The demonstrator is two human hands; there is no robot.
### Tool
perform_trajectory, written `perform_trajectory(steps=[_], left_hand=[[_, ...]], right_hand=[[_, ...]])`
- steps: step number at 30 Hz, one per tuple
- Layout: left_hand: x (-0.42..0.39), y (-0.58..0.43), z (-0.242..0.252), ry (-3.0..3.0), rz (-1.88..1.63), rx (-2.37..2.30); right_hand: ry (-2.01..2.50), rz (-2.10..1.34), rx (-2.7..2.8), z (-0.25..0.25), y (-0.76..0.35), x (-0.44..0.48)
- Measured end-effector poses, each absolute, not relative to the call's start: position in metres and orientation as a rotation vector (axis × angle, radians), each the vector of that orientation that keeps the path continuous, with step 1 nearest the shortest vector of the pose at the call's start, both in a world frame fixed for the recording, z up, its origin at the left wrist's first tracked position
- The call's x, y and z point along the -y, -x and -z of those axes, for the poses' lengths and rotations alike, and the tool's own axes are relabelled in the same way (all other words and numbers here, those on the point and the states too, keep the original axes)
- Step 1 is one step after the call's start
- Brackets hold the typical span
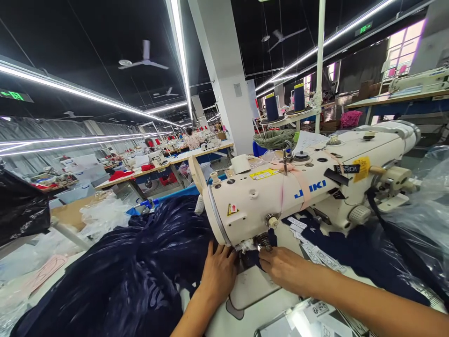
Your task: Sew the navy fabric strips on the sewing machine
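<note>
A white sewing machine (259, 196) with blue lettering stands across the middle. My left hand (220, 269) lies at the left of its needle area, fingers stretched forward; their tips are partly hidden beneath the machine head. Close to the needle area on the other side, my right hand (280, 267) has its fingers pressed together on a piece of navy fabric (255, 258). The machine hides part of that piece. A large heap of shiny navy garments (140, 262) is piled left of my left hand.
White printed labels (321, 255) lie on navy cloth (358, 255) behind my right forearm. Clear plastic (426, 210) is bunched at the right. Two navy thread cones (271, 107) stand behind the machine. A black plastic bag (23, 203) hangs at the far left. A person (192, 139) is at the distant tables.
</note>
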State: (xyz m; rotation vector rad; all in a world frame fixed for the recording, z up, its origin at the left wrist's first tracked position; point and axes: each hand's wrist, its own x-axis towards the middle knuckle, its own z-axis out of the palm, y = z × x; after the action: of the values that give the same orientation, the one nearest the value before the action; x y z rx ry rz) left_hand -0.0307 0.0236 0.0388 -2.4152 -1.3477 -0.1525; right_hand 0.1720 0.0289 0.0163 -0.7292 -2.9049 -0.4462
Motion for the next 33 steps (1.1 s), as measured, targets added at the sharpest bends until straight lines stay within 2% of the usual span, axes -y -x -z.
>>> perform_trajectory(steps=[21, 33], left_hand=[[-0.031, 0.032, -0.035, 2.461, 0.126, 1.386], [-0.042, 0.031, -0.029, 2.461, 0.161, 1.373]], right_hand=[[0.886, 0.494, 2.797, -0.02, -0.152, -0.015], [0.962, 0.535, 2.735, -0.002, -0.146, -0.019]])
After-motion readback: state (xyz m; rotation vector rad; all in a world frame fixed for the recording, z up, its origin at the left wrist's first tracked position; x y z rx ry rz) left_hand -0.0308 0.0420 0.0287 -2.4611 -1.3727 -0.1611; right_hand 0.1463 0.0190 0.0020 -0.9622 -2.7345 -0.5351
